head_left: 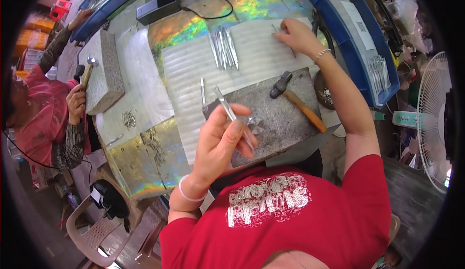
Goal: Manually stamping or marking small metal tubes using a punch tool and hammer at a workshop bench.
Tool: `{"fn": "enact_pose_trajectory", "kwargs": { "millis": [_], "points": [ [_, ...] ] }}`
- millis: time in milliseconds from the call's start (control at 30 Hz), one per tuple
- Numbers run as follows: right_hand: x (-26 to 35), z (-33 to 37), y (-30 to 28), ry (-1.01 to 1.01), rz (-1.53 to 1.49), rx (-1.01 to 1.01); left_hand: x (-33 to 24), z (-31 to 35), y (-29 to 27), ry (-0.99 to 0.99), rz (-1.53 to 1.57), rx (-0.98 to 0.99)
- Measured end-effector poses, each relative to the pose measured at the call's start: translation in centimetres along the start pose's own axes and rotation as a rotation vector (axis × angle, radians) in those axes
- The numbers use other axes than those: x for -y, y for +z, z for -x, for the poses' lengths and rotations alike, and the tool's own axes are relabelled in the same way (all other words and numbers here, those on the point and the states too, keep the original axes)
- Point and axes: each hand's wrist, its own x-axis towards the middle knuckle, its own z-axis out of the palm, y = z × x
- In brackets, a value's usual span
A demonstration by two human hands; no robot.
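My left hand [215,140] is raised over the near left part of a grey stone block, its thumb and fingers closed on a slim silver metal piece [226,105]. A small shiny faceted disc [255,124] shows on the block [261,99], partly behind the fingers. Farther off to the right, my right hand [295,36] is low over the white foam sheet [186,82], fingers closed around a thin metal piece [276,28] whose ends stick out. On the block's right part lies a hammer [301,105] with a wooden handle. Another slim metal piece [202,90] rests beside the block.
Several slim silver pieces [224,48] lie bundled on the foam. A blue bin [387,87] stands at right, near a fan [433,121]. Across to the left, a co-worker's hand [76,102] holds a hammer at another stone block [106,70]. Dark boxes [158,8] with cables sit behind.
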Motion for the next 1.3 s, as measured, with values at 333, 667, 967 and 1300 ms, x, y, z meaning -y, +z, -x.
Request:
{"fn": "enact_pose_trajectory", "kwargs": {
  "millis": [333,667,967,1300],
  "points": [
    [0.7,0.8,-2.8,-0.039,-0.178,-0.103,0.6,0.2,0.6,0.221,-0.197,-0.014],
    [11.6,18.9,-8.0,0.198,-1.249,0.224,2.6,-1.1,2.9,0.329,-0.373,0.115],
    [12.8,20.5,-5.7,-0.217,-0.869,-0.089,3.5,0.4,4.5,0.339,-0.303,0.001],
    [13.7,21.0,-5.9,-0.177,-0.824,-0.113,3.6,1.4,4.1,0.294,-0.297,0.042]
  ]
}}
